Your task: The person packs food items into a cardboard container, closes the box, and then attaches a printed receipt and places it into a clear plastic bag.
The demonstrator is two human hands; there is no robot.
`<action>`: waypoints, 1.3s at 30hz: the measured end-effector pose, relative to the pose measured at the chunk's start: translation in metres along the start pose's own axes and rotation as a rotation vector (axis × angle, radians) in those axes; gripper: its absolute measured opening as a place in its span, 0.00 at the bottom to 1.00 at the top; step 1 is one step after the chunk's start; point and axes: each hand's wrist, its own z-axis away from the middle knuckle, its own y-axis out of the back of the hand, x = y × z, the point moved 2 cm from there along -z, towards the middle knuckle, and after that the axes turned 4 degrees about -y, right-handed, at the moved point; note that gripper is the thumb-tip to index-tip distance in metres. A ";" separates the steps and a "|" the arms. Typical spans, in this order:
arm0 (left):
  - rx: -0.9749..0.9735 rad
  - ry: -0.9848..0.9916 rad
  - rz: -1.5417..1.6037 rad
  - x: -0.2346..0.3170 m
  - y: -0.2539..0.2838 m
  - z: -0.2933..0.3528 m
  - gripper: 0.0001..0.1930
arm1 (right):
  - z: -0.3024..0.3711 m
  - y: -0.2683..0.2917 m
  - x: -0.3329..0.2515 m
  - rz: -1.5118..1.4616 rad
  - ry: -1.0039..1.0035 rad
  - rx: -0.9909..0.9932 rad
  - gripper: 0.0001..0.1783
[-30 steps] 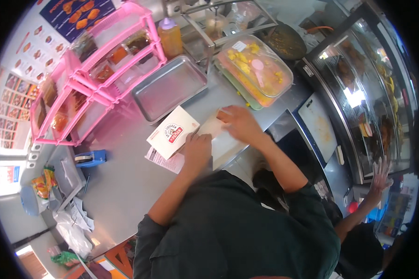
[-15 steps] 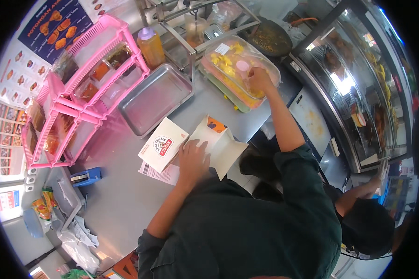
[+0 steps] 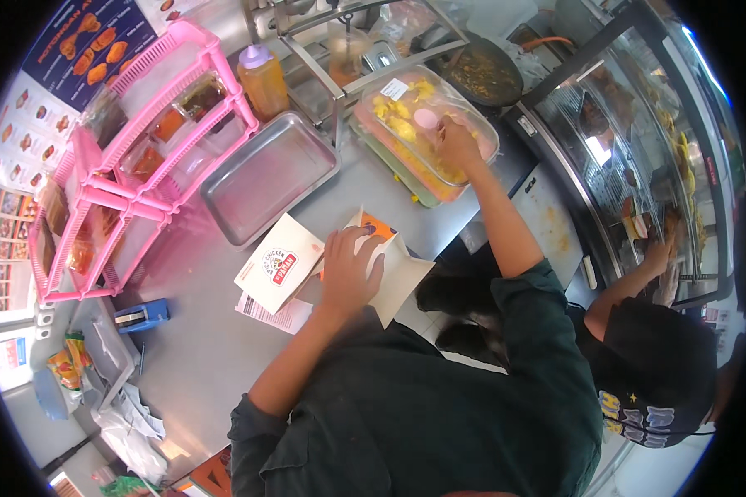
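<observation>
My left hand [image 3: 350,273] lies over an unfolded paper food box [image 3: 406,269], its fingers bent over the wall beside the fold. The white printed lid panel [image 3: 279,263] of that box leans to the left of the hand. My right hand [image 3: 459,145] reaches to the far side, fingers drawn together at the top of a clear plastic container [image 3: 402,124] with yellow pieces inside. A pink round patch shows just left of these fingertips. What the fingertips hold, if anything, is hidden.
A metal tray [image 3: 269,178] and a pink tiered rack [image 3: 174,116] stand to the left. Behind are a sauce bottle [image 3: 263,81] and a pan [image 3: 481,73]. A blue tape dispenser [image 3: 142,316] lies near left. At right, another person's hand [image 3: 659,255] is by a glass display case [image 3: 613,149].
My left fingers have bent further over the box, and its lid panel has tilted. My right hand has shifted slightly at the container. The other person's arm has moved up toward the display case.
</observation>
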 end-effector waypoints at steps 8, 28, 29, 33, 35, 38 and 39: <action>-0.012 0.004 -0.001 0.001 -0.007 0.001 0.17 | -0.010 -0.016 0.025 0.294 0.204 0.159 0.10; 0.009 -0.013 0.054 -0.006 -0.015 -0.011 0.16 | -0.009 -0.007 0.028 0.105 0.397 0.050 0.08; 0.009 -0.003 0.057 -0.008 -0.016 -0.012 0.15 | -0.012 -0.007 0.026 0.107 0.426 0.053 0.08; -0.042 0.012 0.089 -0.007 -0.014 -0.024 0.17 | -0.016 -0.009 0.024 -0.056 0.360 0.070 0.10; -0.119 0.013 0.160 -0.003 -0.020 -0.042 0.20 | -0.021 -0.012 0.029 -0.098 0.390 0.056 0.11; -0.266 0.029 0.274 0.004 -0.037 -0.071 0.26 | -0.027 -0.023 0.037 -0.241 0.340 -0.088 0.12; -0.321 0.030 0.316 0.006 -0.045 -0.081 0.29 | -0.028 -0.024 0.040 -0.298 0.302 -0.152 0.13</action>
